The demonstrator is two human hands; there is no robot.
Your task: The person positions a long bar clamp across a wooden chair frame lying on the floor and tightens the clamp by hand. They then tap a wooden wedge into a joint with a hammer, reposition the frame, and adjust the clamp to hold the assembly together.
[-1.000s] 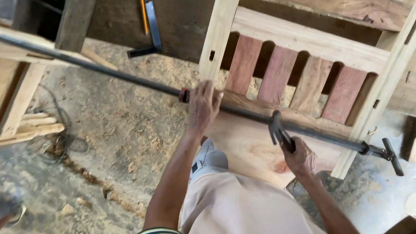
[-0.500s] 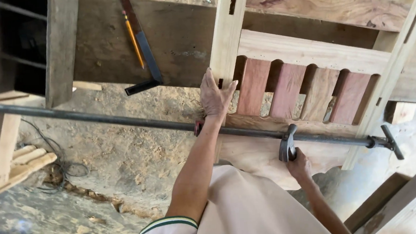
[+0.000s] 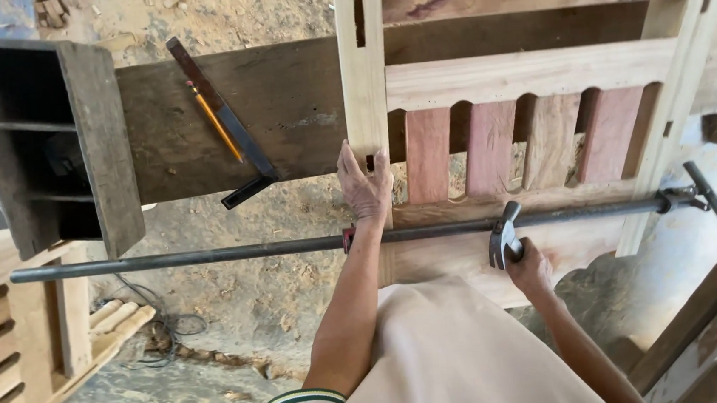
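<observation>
Sawdust floor below us; our left hand lies flat and open on the pale upright post, our right hand grips the hammer, and the long bar clamp runs left-right.

A long dark steel bar clamp lies level across a pale wooden frame, its screw handle beyond the frame's right post. The frame has reddish slats between pale rails. A metal-headed hammer stands upright, its head touching the bar near the lower rail

One bar clamp, one hammer, four reddish slats, one pencil.
</observation>
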